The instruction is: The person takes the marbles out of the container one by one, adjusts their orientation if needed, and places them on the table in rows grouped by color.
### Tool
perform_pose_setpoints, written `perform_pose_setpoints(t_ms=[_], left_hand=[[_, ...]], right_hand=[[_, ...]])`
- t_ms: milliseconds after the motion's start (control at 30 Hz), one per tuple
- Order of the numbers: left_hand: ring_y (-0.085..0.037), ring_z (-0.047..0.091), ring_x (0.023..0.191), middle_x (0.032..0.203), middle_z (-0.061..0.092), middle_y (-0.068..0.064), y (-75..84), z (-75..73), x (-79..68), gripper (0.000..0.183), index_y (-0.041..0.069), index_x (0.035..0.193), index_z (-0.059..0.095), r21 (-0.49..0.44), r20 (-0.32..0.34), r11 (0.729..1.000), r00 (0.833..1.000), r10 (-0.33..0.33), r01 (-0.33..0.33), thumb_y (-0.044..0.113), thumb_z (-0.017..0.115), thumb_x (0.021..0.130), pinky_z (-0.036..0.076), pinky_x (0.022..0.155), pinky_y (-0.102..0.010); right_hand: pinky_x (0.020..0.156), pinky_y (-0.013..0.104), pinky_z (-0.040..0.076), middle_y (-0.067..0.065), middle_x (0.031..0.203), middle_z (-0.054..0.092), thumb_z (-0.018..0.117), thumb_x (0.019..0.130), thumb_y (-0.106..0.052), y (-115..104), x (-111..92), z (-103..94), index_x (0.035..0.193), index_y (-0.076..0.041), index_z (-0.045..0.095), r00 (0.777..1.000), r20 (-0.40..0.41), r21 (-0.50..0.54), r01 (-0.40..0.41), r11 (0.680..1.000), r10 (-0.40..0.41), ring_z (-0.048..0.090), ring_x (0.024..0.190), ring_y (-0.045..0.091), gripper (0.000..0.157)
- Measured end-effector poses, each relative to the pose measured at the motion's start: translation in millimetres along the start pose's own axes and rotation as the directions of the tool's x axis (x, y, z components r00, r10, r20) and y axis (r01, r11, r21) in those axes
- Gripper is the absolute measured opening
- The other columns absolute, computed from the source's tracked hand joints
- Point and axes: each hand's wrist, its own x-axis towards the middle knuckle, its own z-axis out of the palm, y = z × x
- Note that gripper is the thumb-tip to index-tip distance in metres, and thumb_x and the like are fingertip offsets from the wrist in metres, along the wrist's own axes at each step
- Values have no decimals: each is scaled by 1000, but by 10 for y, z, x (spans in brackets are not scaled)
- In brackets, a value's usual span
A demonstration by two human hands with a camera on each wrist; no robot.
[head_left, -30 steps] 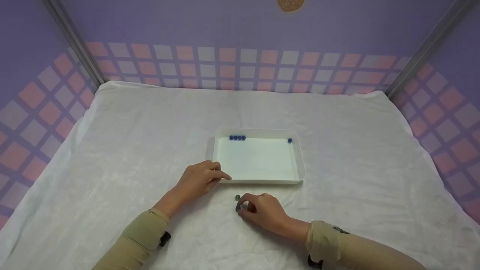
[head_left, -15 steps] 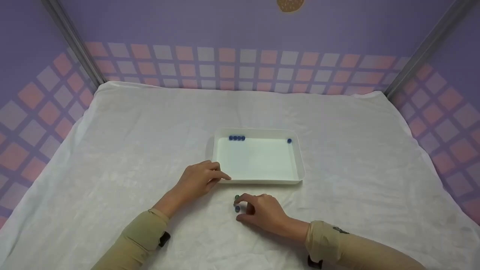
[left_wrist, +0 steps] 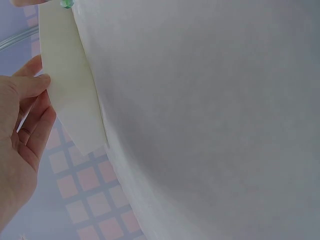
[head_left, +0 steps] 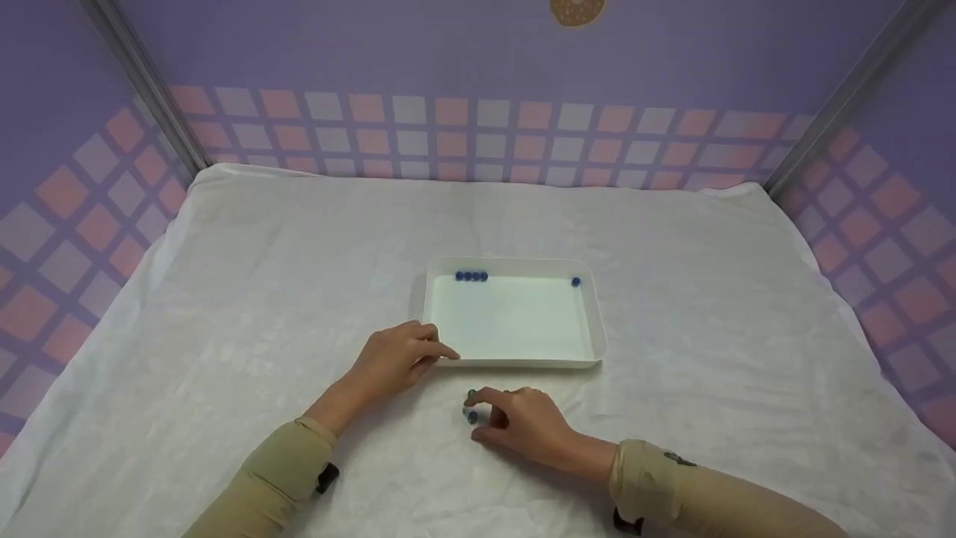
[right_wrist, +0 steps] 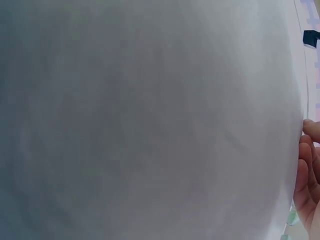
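Observation:
My left hand (head_left: 396, 355) pinches the near-left rim of a shallow white tray (head_left: 523, 364); its thumb lies on the tray wall in the left wrist view. In front of the tray, my right hand (head_left: 526, 422) rests low over the cloth, with thumb and index finger spread apart. A dark bluish marble (head_left: 472, 418) lies in the gap between those fingertips. Just beyond the index fingertip sits a green marble (head_left: 471, 392), partly hidden. Something small and pale (head_left: 466, 410) shows beside the bluish marble, too small to make out.
Inside the tray, several blue marbles (head_left: 471, 276) stand in a row at the back left. Another blue marble (head_left: 576, 282) sits in the back right corner. White cloth (head_left: 299, 246) covers the table. Purple walls with a checked band (head_left: 493, 142) enclose the back and sides.
My right thumb and index finger have parted, letting go of the bluish marble they were on. The index fingertip now partly covers the green marble. My left hand and the tray stay put.

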Motion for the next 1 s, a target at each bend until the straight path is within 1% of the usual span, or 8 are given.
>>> perform_pose_setpoints(t_ms=[167,300,400,567,733,867,1000], left_hand=[[-9,51,68,79,59,6,-13,20,-2,27,32,101,79,-3,-12,1000,1000,6,-6,8,69,92,33,54,-18],[-9,49,67,79,59,6,-19,28,-2,26,32,101,79,1,-17,1000,1000,14,-14,9,69,92,31,53,-18],[-9,50,67,79,59,6,-20,29,0,26,31,101,79,0,-19,1000,1000,16,-16,9,69,92,33,53,-18],[-10,51,68,80,60,5,-14,24,4,26,31,100,79,-3,-10,1000,1000,11,-11,8,69,92,38,54,-20],[-10,50,67,78,60,5,-7,18,3,27,30,99,80,-9,-19,1000,1000,5,-5,7,70,91,37,54,-20],[-9,51,67,78,59,5,-9,20,4,28,30,99,80,-11,-23,1000,1000,4,-4,6,69,91,38,55,-20],[-10,52,68,78,59,5,-9,16,3,28,30,99,80,-13,-14,1000,1000,-2,2,5,69,91,40,56,-21]], right_hand=[[61,16,44,-7,65,67,79,84,-33,9,6,-58,116,-25,68,1000,-9,16,16,1000,-16,55,58,-4,34],[59,15,45,-7,67,68,78,85,-32,3,21,-141,115,-25,69,1000,-11,37,-7,999,7,57,59,-4,33],[58,15,45,-6,70,70,77,86,-31,-17,40,-217,116,-24,69,999,-19,46,-27,999,28,57,60,-3,32],[56,15,45,-5,69,71,76,87,-29,-40,70,-365,118,-21,69,997,-71,48,-14,999,18,56,58,-1,33],[56,16,47,-5,69,71,75,88,-28,-54,119,-539,118,-21,68,992,-127,69,15,998,-6,57,57,0,32],[55,17,48,-4,68,70,74,89,-27,-61,166,-679,117,-22,69,979,-200,63,44,997,-31,58,55,1,30],[55,18,48,-4,67,68,75,88,-28,-66,215,-811,115,-22,70,960,-277,55,62,997,-44,57,55,3,28]])
